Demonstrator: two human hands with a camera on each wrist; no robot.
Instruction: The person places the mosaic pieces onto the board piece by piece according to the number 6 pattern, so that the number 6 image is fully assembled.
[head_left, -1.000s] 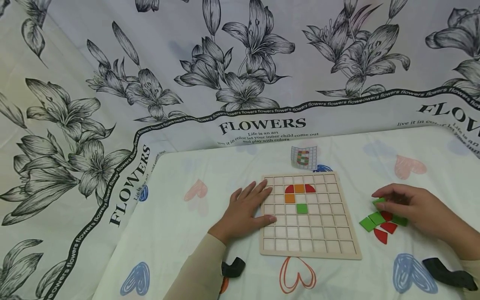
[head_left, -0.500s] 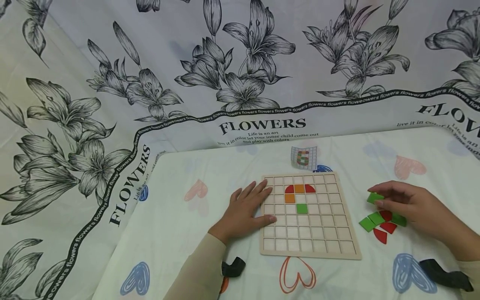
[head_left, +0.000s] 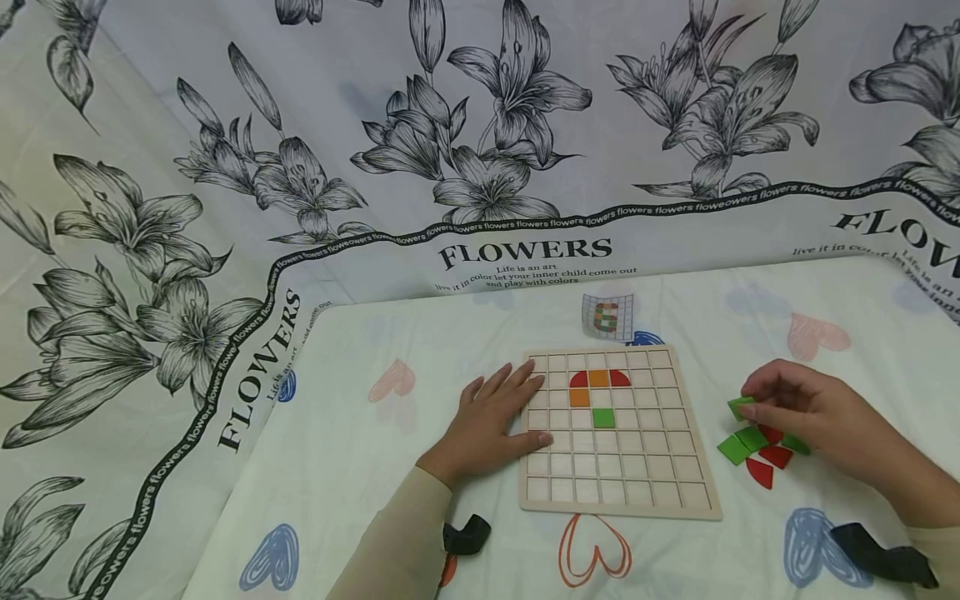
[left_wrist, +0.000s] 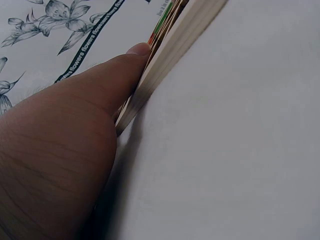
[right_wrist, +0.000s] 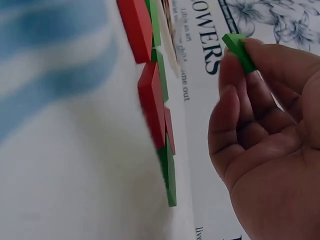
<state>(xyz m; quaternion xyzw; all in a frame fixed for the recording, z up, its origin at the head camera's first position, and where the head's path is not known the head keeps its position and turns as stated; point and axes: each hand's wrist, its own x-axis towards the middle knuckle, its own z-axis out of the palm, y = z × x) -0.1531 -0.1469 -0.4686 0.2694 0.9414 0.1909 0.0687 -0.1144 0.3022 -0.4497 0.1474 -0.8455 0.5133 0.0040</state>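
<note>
My right hand [head_left: 813, 408] pinches a green square tile [right_wrist: 241, 52] between thumb and fingers, just above a loose pile at the right. In that pile lie several green tiles [head_left: 733, 449] and red quarter-round tiles [head_left: 760, 474]. My left hand [head_left: 486, 423] rests with fingers spread on the left edge of a wooden grid board [head_left: 622, 496]; its thumb lies over the rim in the left wrist view. On the board sit two red quarter-round tiles [head_left: 619, 379], two orange square tiles [head_left: 580, 397] and one green square tile [head_left: 603, 418].
A small printed card [head_left: 608, 317] with a coloured grid pattern stands behind the board. Black straps [head_left: 467, 535] hang by both wrists. A white cloth with printed hearts [head_left: 392, 379] covers the table, and a flower-printed cloth [head_left: 495, 108] hangs behind it.
My right hand has lifted the green tile from the pile, shifted slightly left and turned the tile in its fingers. The left hand and the board have stayed put.
</note>
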